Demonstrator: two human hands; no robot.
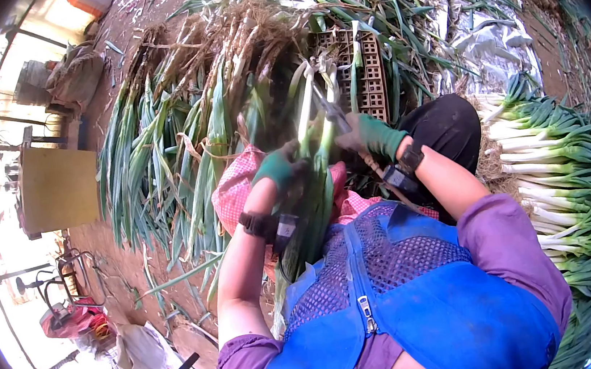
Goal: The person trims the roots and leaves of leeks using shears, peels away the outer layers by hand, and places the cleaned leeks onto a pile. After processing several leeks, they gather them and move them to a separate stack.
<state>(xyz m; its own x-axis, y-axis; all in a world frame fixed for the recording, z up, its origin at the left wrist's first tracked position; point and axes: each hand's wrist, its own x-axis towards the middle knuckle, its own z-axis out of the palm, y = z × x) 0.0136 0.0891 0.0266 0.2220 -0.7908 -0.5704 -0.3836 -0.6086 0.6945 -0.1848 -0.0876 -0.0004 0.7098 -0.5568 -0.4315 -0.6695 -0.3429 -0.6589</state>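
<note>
My left hand [280, 169], in a green glove with dark fingers, is closed around a few leeks [306, 107]. Their white stems and roots point away from me, and the leaves hang down over my lap. My right hand [372, 136], gloved the same way, grips a grey blow gun [331, 110] with a hose [372, 163] running down from it. Its nozzle is close beside the white stems. Under my left wrist lies a pink checked cloth [237, 184] across my legs.
Untrimmed leeks [160, 149] are heaped at the left, roots away from me. Ahead stands a brown plastic crate [373, 77] among loose leaves. Cleaned leeks [537, 164] lie in a row on the right. A yellow board [59, 188] and a red bag [70, 319] are farther left.
</note>
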